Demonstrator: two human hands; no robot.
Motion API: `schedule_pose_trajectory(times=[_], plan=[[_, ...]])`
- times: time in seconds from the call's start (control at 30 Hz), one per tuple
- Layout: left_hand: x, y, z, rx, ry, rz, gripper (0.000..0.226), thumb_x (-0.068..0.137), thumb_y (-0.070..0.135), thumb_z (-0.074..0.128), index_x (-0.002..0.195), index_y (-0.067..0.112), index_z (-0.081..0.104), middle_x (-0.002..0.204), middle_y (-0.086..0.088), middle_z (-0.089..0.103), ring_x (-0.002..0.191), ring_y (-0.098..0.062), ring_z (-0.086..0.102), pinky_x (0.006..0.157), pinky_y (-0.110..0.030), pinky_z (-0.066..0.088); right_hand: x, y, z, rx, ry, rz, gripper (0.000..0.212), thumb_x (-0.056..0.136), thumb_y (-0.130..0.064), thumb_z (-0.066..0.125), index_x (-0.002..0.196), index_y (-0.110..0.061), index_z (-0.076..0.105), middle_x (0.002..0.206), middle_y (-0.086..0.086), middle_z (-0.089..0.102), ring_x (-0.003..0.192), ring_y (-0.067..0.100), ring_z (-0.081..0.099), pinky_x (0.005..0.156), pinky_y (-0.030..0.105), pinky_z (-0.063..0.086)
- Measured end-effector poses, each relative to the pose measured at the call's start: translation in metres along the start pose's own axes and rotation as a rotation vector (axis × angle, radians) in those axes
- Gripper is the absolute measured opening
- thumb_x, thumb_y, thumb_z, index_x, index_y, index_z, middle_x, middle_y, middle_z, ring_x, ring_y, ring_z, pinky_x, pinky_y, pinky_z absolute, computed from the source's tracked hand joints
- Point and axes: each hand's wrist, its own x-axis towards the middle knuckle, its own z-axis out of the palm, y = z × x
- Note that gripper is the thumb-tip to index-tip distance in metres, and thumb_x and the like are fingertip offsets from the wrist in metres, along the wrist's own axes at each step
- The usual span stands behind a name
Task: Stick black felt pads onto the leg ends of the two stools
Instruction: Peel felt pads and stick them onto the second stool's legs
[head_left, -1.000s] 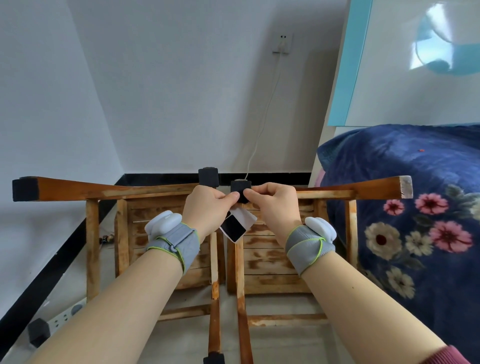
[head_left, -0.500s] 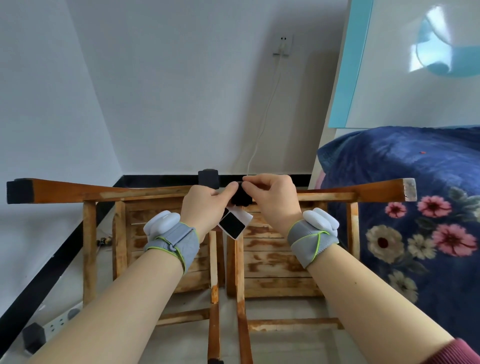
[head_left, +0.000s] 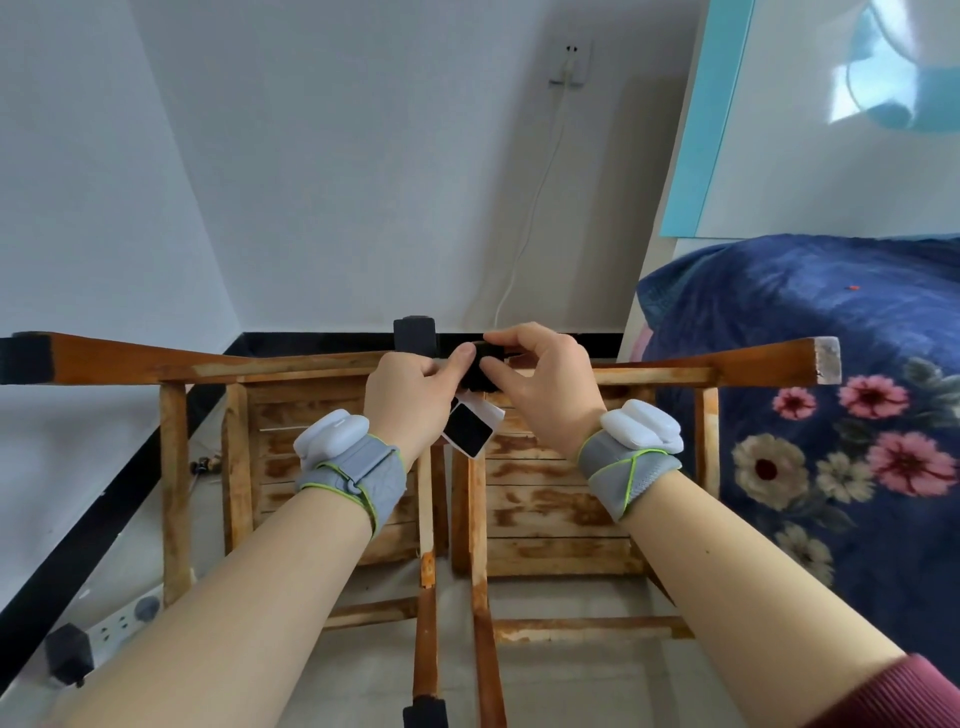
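Note:
Two wooden stools lie upside down side by side, the left stool (head_left: 311, 457) and the right stool (head_left: 561, 509), legs pointing up. My left hand (head_left: 410, 400) and my right hand (head_left: 545, 384) meet at a leg end of the right stool, pinching a black felt pad (head_left: 480, 376) onto it. My left hand also holds a white backing sheet (head_left: 470, 434) carrying one black pad. Black pads cover the far-left leg end (head_left: 26, 358), the centre-back leg end (head_left: 414, 335) and the near leg end (head_left: 425, 713). The far-right leg end (head_left: 827, 359) is bare wood.
A bed with a blue floral cover (head_left: 831, 415) stands close on the right. A white power strip (head_left: 119, 621) with a black plug lies on the floor at lower left. A white cable (head_left: 530, 218) hangs from a wall socket behind the stools.
Both hands have closed more tightly over the pad on the leg end, the right fingers now wrapping its top. The view has tilted slightly, so the stools sit lower in frame.

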Motion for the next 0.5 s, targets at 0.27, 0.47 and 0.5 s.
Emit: schedule_pose_trajectory(times=[0.27, 0.47, 0.5], plan=[[-0.002, -0.001, 0.0, -0.004, 0.005, -0.006, 0.048, 0.09, 0.045, 0.057, 0.052, 0.015, 0.058, 0.057, -0.003, 0.059, 0.057, -0.015, 0.059, 0.047, -0.018, 0.043, 0.002, 0.0, -0.01, -0.06, -0.118, -0.008, 0.035, 0.082, -0.014, 0.069, 0.117, -0.016, 0.065, 0.11, 0.0, 0.068, 0.102, 0.014, 0.06, 0.093, 0.028, 0.048], [-0.008, -0.006, -0.001, -0.045, -0.026, 0.031, 0.027, 0.088, 0.036, 0.063, 0.091, 0.012, 0.075, 0.082, -0.008, 0.072, 0.074, -0.013, 0.068, 0.048, -0.015, 0.053, 0.003, 0.005, -0.014, -0.036, -0.136, 0.022, 0.039, 0.082, -0.012, 0.068, 0.12, -0.023, 0.065, 0.112, -0.002, 0.069, 0.105, 0.011, 0.059, 0.096, 0.032, 0.048], [-0.008, -0.006, -0.001, -0.032, -0.005, 0.049, 0.027, 0.088, 0.035, 0.063, 0.09, 0.012, 0.076, 0.081, -0.008, 0.072, 0.074, -0.015, 0.068, 0.051, -0.019, 0.054, 0.003, 0.005, -0.014, -0.045, -0.125, 0.015, 0.039, 0.082, -0.012, 0.068, 0.12, -0.023, 0.065, 0.112, -0.003, 0.069, 0.105, 0.011, 0.059, 0.095, 0.03, 0.047]])
